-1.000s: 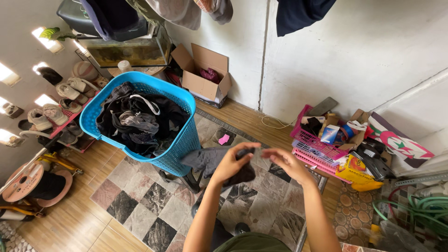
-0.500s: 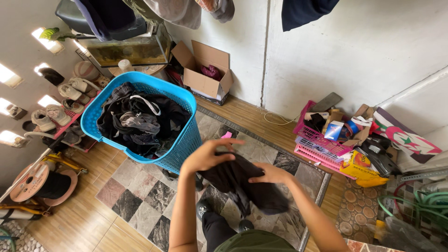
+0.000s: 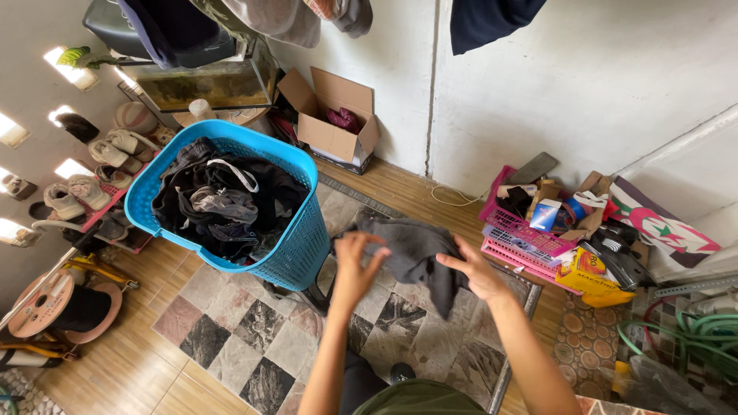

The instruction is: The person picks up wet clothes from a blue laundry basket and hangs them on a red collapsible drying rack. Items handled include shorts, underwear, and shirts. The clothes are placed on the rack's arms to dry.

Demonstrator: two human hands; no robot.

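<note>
While both hands, left hand (image 3: 355, 265) and right hand (image 3: 475, 270), grasp a dark grey garment (image 3: 415, 253) between them, an open brown cardboard box (image 3: 332, 119) sits by the white wall behind the blue laundry basket (image 3: 296, 246).

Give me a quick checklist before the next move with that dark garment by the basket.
1. Left hand on the dark garment: ok, fingers at its edge.
2. Right hand on it: ok.
3. Firm grip: cannot tell, fingers look spread.
4. Garment off the floor: ok, hanging between the hands.
5. Blue laundry basket close by: ok, beside the left hand.
6. Room in the basket: not ok, heaped with dark clothes.
</note>
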